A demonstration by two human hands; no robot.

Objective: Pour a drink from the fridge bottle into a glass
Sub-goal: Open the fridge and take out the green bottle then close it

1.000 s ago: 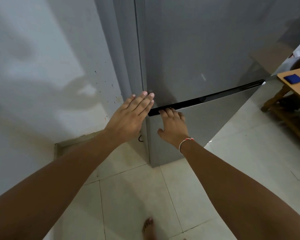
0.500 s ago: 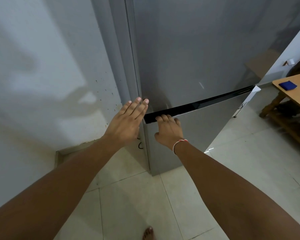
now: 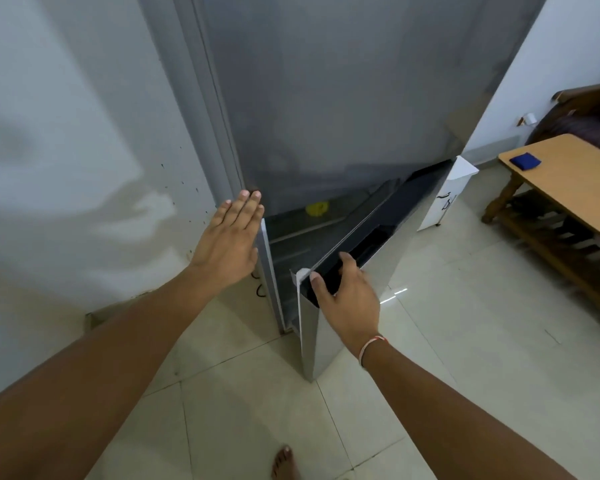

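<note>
Your right hand point(image 3: 347, 296) is clamped over the top edge of the lower fridge door point(image 3: 340, 306), fingers curled into the dark handle recess, and that door stands swung out toward you at an angle. Your left hand point(image 3: 230, 242) lies flat and open, fingers together, against the fridge point(image 3: 326, 98) body's left edge, just left of the gap. Inside the opened compartment, far from your right hand, there's a small yellow object point(image 3: 316, 208) on a shelf; no bottle can be made out. Off to the right, a wooden table point(image 3: 575, 188) carries a blue item point(image 3: 525, 160).
</note>
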